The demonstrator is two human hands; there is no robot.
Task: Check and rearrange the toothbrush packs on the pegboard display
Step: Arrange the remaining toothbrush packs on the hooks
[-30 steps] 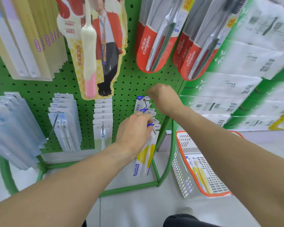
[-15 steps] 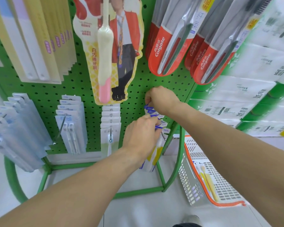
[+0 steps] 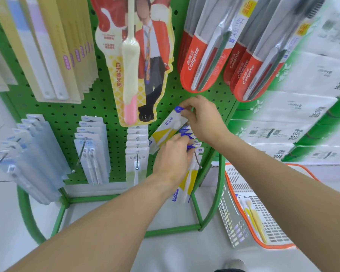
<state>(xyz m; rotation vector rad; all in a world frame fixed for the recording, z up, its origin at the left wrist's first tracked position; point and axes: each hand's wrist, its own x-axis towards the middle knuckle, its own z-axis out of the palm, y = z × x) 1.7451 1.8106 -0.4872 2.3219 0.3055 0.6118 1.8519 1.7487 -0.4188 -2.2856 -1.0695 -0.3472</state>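
Note:
A row of white, yellow and blue toothbrush packs (image 3: 186,179) hangs on a hook low on the green pegboard (image 3: 106,107). My right hand (image 3: 201,116) pinches the top of one such pack (image 3: 170,126), which is swung up and tilted to the left. Just below, my left hand (image 3: 174,158) grips the blue tops of the packs still on the hook. The hook's tip (image 3: 200,167) shows to the right of my left hand.
Red Colgate packs (image 3: 206,61) hang above my hands, a tall pink-and-cream toothbrush card (image 3: 133,61) to the left. Pale blue packs (image 3: 92,150) and white packs (image 3: 136,154) fill lower hooks. A white basket with an orange rim (image 3: 241,218) stands on the floor at right, before stacked tissue packs (image 3: 302,114).
My right hand has pulled one pack up and tilted it leftwards away from the others. My left hand stays on the hanging packs. The view has moved closer to the board.

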